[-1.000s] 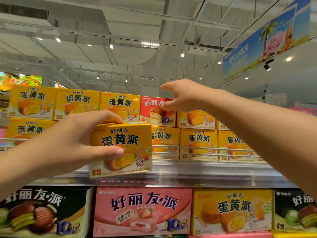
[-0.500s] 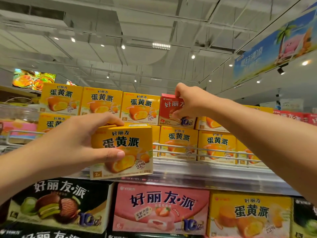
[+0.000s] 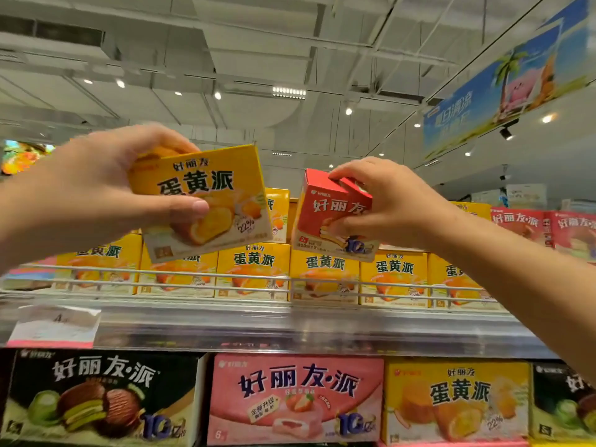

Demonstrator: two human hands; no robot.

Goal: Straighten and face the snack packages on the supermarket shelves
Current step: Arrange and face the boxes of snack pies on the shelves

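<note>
My left hand [image 3: 96, 191] grips a yellow egg-yolk pie box [image 3: 206, 195], tilted, held up in front of the top shelf's upper row. My right hand [image 3: 390, 201] grips a small red pie box [image 3: 329, 214], lifted off the stack and tilted, fingers over its top and thumb on its front. Below both, a row of yellow boxes [image 3: 325, 275] stands facing forward behind the wire rail [image 3: 290, 280] of the top shelf. More red boxes [image 3: 571, 230] stand at the far right.
A shelf edge strip [image 3: 290, 330] carries a white price tag [image 3: 54, 324] at left. The lower shelf holds large boxes: black-green [image 3: 96, 395], pink strawberry [image 3: 296, 398], yellow [image 3: 458, 401], another black-green [image 3: 564, 404]. A blue banner [image 3: 503, 85] hangs at upper right.
My right hand has pulled the red box out of the upper row and tilted it. My left hand has raised the yellow box higher. The view has shifted rightward.
</note>
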